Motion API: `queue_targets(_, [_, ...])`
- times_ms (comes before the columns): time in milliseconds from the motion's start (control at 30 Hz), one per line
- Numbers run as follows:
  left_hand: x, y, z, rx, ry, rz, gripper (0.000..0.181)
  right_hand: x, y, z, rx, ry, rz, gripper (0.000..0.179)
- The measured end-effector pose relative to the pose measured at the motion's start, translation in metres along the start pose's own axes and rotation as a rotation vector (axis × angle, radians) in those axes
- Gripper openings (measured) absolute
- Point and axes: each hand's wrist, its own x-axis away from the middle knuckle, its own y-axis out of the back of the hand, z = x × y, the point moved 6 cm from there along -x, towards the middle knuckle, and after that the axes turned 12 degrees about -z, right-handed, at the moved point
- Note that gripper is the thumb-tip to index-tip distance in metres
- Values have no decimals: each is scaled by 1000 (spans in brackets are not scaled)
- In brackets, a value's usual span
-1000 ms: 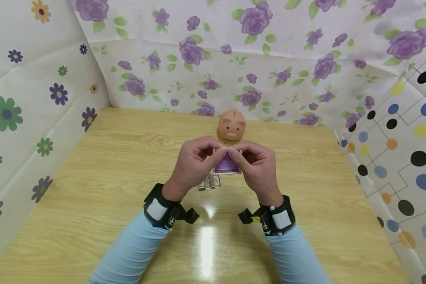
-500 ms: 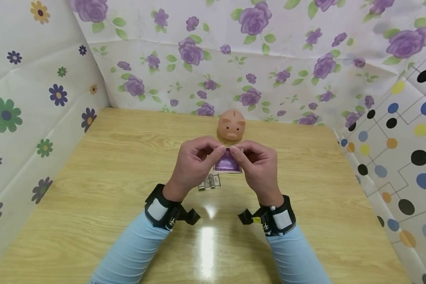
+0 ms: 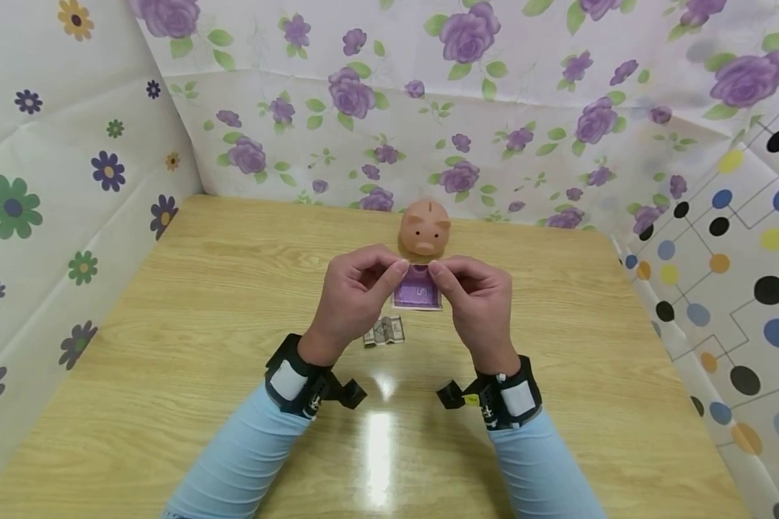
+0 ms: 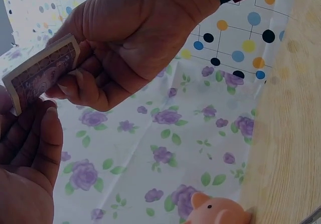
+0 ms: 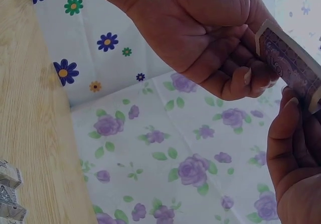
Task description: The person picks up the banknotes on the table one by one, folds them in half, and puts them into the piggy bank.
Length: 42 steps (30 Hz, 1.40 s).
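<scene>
Both hands hold a purple folded banknote (image 3: 418, 291) in front of me, its figure 5 facing up in the head view. My left hand (image 3: 358, 299) pinches its left upper corner between thumb and finger. On the right upper corner, my right hand (image 3: 482, 303) pinches the same way. In the right wrist view the note (image 5: 291, 63) shows a pale border and spans between the two hands. A smaller, creased grey banknote (image 3: 384, 331) lies on the table below the left hand. Just beyond the fingertips stands a pink piggy bank (image 3: 425, 229), its slot on top.
The wooden table (image 3: 266, 288) stretches to both sides and toward me. Sheeting with purple roses (image 3: 350, 94) covers the back wall. A flower-print sheet (image 3: 84, 180) hangs at left, a dotted one (image 3: 740, 288) at right. Wrist cameras are strapped to both forearms.
The hands have drawn slightly apart, and the thumbs now sit nearer the purple note's corners. The note has risen a little in view, showing more of its face. The piggy bank and grey note stay put.
</scene>
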Motion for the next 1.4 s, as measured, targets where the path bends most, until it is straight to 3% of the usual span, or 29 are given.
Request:
queue_targets(333, [1,-2,3,-8,1,-11,12,0,0,-1,6,9,-13,9])
queue_targets(600, [0,-3,0,13,-27,-6,8,1,-2,0,54,48,16,18])
queue_targets(900, [0,-6,-2,44,-30,30,9,3,-6,3,31,89,42,19])
queue_targets(1067, [0,-7,-1,-1,-46,33,8,3,-6,4,25,115,26,19])
queue_targets(1200, [1,-6,0,-32,-44,16,8,2,-5,1,1,98,17,19])
queue_targets(1400, [0,-2,2,-36,-15,-41,11,2,-5,-4,-98,7,65,17])
